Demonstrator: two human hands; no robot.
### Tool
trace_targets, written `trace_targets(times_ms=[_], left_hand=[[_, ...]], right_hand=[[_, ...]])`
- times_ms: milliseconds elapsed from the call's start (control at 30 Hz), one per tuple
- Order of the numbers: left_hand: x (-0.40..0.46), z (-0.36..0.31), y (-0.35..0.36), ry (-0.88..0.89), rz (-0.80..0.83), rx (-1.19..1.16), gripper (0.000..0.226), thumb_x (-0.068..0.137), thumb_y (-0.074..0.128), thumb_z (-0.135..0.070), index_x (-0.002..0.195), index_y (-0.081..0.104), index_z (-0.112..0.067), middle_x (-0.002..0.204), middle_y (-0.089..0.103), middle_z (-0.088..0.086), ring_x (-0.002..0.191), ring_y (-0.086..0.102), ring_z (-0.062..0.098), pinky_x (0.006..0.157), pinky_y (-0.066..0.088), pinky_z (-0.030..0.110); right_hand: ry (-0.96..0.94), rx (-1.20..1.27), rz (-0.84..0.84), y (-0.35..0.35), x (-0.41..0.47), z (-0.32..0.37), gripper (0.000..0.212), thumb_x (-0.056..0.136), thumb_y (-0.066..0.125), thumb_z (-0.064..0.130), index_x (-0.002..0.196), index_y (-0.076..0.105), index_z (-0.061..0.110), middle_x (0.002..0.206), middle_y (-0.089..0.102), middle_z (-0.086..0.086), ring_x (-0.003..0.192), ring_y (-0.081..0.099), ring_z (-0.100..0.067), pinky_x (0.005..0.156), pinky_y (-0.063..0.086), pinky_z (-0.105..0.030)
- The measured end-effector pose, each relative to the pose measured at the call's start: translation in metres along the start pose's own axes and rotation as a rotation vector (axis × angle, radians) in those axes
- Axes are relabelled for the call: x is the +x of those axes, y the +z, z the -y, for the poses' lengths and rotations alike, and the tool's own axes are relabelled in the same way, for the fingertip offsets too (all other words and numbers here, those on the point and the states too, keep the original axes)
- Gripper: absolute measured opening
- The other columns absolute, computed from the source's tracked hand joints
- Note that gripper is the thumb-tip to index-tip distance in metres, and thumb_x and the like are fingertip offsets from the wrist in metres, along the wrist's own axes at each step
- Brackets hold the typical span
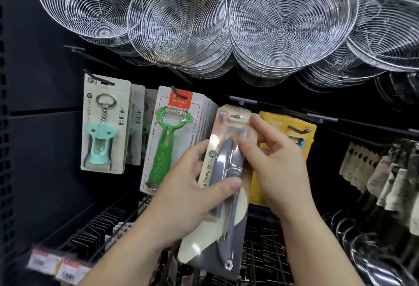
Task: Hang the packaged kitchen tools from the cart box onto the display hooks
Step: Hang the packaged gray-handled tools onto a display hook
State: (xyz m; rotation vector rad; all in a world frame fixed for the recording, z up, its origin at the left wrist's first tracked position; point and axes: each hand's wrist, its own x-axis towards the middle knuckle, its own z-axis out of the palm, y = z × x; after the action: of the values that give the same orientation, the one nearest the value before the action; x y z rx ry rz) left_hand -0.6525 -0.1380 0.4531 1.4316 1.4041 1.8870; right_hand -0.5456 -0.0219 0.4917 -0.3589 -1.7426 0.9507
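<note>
Two bare forearms, no sleeves, short fingernails

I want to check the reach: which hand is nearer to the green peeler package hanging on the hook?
Left. The left hand grips the grey peeler package right beside the green peeler package; the right hand pinches the grey package's top, farther right.

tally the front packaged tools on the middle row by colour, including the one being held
mint green corkscrew pack: 1
bright green peeler pack: 1
grey paring knife pack, held in both hands: 1
yellow card pack: 1
total: 4
</note>
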Motion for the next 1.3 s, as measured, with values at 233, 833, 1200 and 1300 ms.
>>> trace_targets(times_ms=[233,833,1200,1300], left_hand=[[0.000,-0.010,-0.005,0.054,0.018,-0.038,0.046,0.067,0.087,-0.039,0.096,0.064,-0.067,0.113,0.069,-0.033,0.113,0.064,-0.007,0.100,0.050,0.032],[0.030,0.054,-0.007,-0.054,-0.076,0.396,0.069,0.084,0.077,-0.036,0.141,0.039,-0.042,0.108,0.065,-0.024,0.103,0.065,0.002,0.094,0.051,0.028],[0.003,0.106,-0.002,0.013,0.036,0.720,0.095,0.091,0.068,-0.033,0.160,0.003,-0.030,0.152,0.032,0.004,0.141,0.030,0.022,0.114,0.026,0.031],[-0.015,0.128,0.001,-0.065,0.137,0.782,0.084,0.092,0.066,-0.038,0.159,0.015,-0.028,0.152,0.030,0.002,0.142,0.027,0.023,0.117,0.023,0.034]], right_hand=[[0.055,0.051,0.005,0.001,0.005,0.004,0.052,0.088,0.073,0.020,0.137,0.057,0.020,0.110,0.071,0.013,0.096,0.068,0.006,0.076,0.055,-0.016],[-0.053,-0.479,-0.079,0.018,0.016,-0.020,0.056,0.094,0.065,0.025,0.145,0.045,0.030,0.128,0.062,0.011,0.096,0.053,0.007,0.070,0.034,0.005],[-0.090,-0.742,-0.162,0.029,-0.012,-0.049,0.051,0.097,0.060,0.026,0.145,0.044,0.029,0.123,0.053,0.007,0.106,0.055,-0.009,0.087,0.046,-0.025],[-0.010,-0.807,-0.167,0.021,-0.049,-0.075,0.048,0.096,0.061,0.029,0.142,0.048,0.026,0.117,0.054,0.006,0.093,0.062,-0.017,0.079,0.052,-0.033]])
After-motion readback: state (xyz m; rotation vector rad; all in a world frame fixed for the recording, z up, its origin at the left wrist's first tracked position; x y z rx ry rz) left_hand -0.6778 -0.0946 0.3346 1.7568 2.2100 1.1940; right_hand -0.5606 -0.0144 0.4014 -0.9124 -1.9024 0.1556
